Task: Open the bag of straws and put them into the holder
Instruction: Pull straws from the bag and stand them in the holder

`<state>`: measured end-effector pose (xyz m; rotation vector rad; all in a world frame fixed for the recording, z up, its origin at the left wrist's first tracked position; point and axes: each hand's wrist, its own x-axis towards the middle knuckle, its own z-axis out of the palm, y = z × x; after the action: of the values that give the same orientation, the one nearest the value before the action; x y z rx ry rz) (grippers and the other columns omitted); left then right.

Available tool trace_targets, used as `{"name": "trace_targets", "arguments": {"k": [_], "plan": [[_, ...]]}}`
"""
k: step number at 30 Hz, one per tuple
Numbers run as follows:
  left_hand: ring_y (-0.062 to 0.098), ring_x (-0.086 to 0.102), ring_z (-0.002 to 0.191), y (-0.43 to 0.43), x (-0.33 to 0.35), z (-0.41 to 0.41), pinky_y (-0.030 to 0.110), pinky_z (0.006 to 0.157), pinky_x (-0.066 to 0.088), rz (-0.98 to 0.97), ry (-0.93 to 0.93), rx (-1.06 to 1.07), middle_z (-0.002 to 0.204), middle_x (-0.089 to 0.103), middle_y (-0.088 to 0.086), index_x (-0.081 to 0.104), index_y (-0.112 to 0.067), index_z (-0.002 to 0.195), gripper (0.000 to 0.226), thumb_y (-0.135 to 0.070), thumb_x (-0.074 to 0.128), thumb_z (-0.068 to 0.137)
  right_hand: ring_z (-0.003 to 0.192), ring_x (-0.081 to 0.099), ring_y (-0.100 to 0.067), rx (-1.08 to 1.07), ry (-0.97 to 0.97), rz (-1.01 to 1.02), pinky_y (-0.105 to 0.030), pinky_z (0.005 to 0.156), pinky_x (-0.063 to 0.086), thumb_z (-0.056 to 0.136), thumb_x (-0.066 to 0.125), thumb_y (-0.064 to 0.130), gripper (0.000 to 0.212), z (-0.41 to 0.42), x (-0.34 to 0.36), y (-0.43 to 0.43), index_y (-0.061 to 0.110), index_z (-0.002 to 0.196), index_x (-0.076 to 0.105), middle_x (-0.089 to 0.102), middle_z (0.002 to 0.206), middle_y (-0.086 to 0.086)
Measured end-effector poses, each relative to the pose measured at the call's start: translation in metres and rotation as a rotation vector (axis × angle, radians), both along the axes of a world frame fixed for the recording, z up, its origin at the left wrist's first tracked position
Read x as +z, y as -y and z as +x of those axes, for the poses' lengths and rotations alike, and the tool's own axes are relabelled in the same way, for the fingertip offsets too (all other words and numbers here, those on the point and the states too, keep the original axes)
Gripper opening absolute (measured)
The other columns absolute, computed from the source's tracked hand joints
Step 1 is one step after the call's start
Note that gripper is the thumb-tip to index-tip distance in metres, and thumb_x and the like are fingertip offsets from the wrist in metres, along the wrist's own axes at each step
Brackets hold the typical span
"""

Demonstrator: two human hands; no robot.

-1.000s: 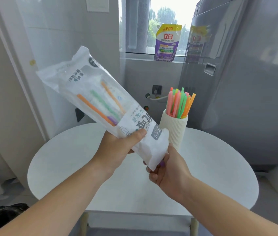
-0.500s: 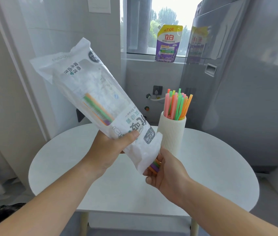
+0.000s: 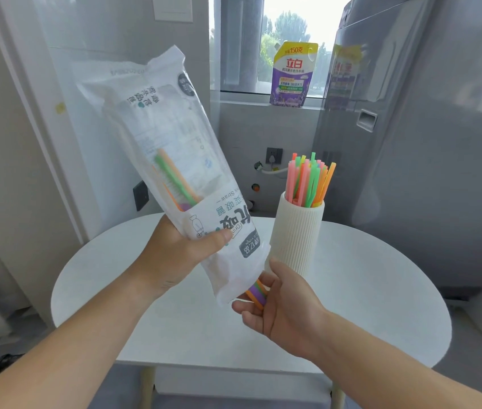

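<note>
Gravity does most of the work at this moment, and the way the bag (image 3: 171, 172) is held shows it. The left hand (image 3: 180, 258) grips the bag around its lower part, thumb across the printed front and the other fingers hidden behind, and it tilts the bag steeply with the open mouth pointing down and to the right. The sealed end stands high near the window side. Because of this tilt the few straws (image 3: 256, 292) that remain inside can slide toward the mouth; orange, green and purple ones are seen through the clear panel, and their lower ends already come out of the opening.

The right hand (image 3: 281, 308) waits just under the mouth, palm turned up and fingers loosely curled around the emerging straw ends, so it seems to catch them and not let them fall on the table (image 3: 366, 290). Whether the fingers really pinch the straws or only cup them I cannot tell.

The holder (image 3: 295, 234), a ribbed cream cylinder, stands upright on the white round table just behind the right hand and already holds many coloured straws. I judge that the task is nearly finished: only this last small bunch must go across. The short way to the holder makes the transfer easy, but loose straws could slip between the fingers.
</note>
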<state>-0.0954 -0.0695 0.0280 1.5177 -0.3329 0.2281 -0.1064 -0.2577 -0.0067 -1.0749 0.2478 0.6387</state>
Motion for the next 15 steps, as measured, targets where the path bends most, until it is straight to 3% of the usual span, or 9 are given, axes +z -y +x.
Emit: {"name": "trace_targets", "arguments": {"k": [4, 11, 15], "plan": [[0.020, 0.074, 0.109, -0.0017, -0.0014, 0.0012, 0.028, 0.084, 0.058, -0.023, 0.004, 0.037, 0.113, 0.079, 0.003, 0.074, -0.016, 0.115, 0.036, -0.010, 0.072, 0.079, 0.068, 0.069, -0.031, 0.023, -0.033, 0.045, -0.032, 0.056, 0.057, 0.104, 0.042, 0.046, 0.055, 0.0009, -0.0026, -0.0052, 0.000, 0.128, 0.059, 0.067, 0.094, -0.023], [0.018, 0.075, 0.102, 0.0010, -0.0009, 0.0003, 0.023, 0.076, 0.058, 0.010, 0.039, 0.156, 0.107, 0.080, -0.001, 0.074, -0.013, 0.114, 0.038, -0.022, 0.080, 0.077, 0.062, 0.062, -0.028, 0.040, -0.072, 0.079, -0.031, 0.053, 0.054, 0.104, 0.040, 0.045, 0.050, 0.0019, -0.0069, -0.0097, 0.000, 0.118, 0.060, 0.067, 0.084, -0.022], [0.012, 0.075, 0.102, 0.0021, 0.0010, 0.0021, 0.021, 0.078, 0.058, -0.063, 0.035, 0.263, 0.109, 0.080, -0.005, 0.073, -0.016, 0.117, 0.031, -0.017, 0.080, 0.086, 0.072, 0.067, -0.032, 0.070, -0.060, 0.154, -0.034, 0.060, 0.059, 0.103, 0.045, 0.043, 0.050, 0.0010, -0.0070, -0.0071, -0.002, 0.118, 0.062, 0.069, 0.090, -0.023]]}}
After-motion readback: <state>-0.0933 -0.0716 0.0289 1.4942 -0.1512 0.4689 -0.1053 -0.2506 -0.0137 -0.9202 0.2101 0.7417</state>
